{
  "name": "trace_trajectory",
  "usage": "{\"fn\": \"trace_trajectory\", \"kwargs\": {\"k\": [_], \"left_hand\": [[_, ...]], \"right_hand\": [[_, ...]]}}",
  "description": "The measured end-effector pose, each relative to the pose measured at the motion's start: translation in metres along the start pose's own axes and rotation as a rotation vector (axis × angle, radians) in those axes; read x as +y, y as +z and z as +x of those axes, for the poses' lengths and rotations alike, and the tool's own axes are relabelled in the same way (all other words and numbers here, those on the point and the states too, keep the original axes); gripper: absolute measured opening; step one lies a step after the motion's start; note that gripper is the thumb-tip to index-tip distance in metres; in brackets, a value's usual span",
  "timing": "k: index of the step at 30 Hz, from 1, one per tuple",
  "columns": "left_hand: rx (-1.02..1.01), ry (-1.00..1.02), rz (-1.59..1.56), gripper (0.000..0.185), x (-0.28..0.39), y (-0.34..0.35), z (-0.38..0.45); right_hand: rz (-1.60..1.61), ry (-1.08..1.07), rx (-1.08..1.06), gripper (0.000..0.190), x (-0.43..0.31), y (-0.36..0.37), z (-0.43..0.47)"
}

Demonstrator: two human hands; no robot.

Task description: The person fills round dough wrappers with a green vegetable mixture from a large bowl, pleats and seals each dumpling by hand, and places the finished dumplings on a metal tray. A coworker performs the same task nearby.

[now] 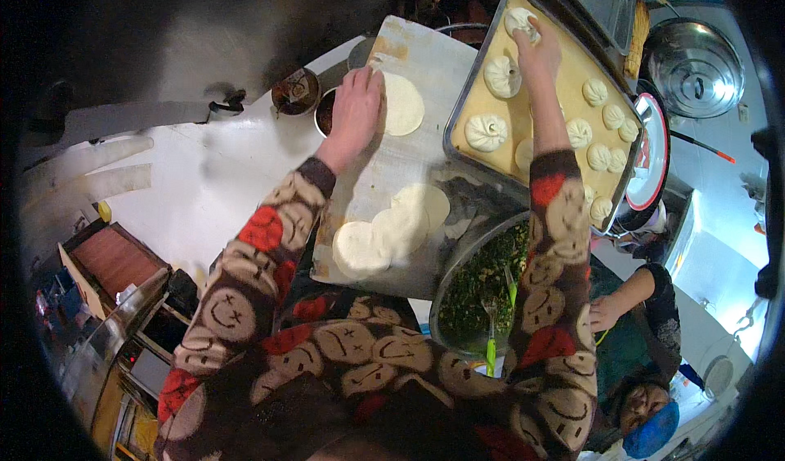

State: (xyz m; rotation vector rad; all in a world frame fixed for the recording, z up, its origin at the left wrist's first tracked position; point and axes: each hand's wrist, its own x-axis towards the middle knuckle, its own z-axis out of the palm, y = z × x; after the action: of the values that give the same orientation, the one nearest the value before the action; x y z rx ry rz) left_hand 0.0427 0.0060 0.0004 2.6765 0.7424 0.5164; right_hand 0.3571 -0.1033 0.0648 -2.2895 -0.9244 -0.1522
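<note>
My right hand (541, 56) reaches over the lined baking tray (451, 133), its fingers around a pleated filled bun (519, 21) in the far corner. Below it on the paper are two larger pleated buns, one (503, 77) above the other (486, 133). Back up, my left hand (358, 105) lies at the left edge of the work board (405, 160), beside a flat dough round (403, 105); its fingertips are near the round's edge, and whether they grip it is hidden. Several overlapping dough rounds (362, 246) are at the board's near end.
A metal bowl of chopped green filling (481, 295) with a green-handled fork (490, 332) stands near my right forearm. Small bowls (295, 91) sit left of the board. Smaller buns (595, 91) fill the tray's right side. Another person's hand (604, 314) is at right.
</note>
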Motion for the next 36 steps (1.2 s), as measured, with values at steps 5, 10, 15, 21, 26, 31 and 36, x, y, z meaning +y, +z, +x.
{"fn": "trace_trajectory", "kwargs": {"k": [5,10,15,21,26,31,36], "left_hand": [[-0.259,-0.202,-0.047,0.029,-0.011,0.005,0.033],[-0.606,-0.303,-0.129,0.028,-0.024,-0.01,0.048],[-0.401,-0.518,-1.136,0.034,0.008,-0.036,0.001],[-0.15,-0.825,-2.108,0.065,0.063,-0.115,-0.06],[-0.571,-0.655,-2.678,0.053,0.112,-0.108,-0.077],[-0.871,-0.416,-2.578,0.054,0.171,-0.122,-0.101],[-0.712,-0.23,-1.716,0.055,0.222,-0.124,-0.119]], "right_hand": [[0.062,-0.048,-0.118,0.031,-0.041,-0.119,-0.15],[-0.218,0.138,-0.272,0.026,-0.032,-0.221,-0.341],[-0.449,0.5,-0.515,0.038,-0.045,-0.263,-0.5],[-0.6,0.374,-0.475,0.042,-0.019,-0.27,-0.561],[-0.553,0.471,-0.654,0.026,-0.007,-0.299,-0.566],[0.209,0.845,-0.627,0.012,0.013,-0.294,-0.54],[1.179,1.018,-0.605,0.02,0.029,-0.234,-0.515]]}}
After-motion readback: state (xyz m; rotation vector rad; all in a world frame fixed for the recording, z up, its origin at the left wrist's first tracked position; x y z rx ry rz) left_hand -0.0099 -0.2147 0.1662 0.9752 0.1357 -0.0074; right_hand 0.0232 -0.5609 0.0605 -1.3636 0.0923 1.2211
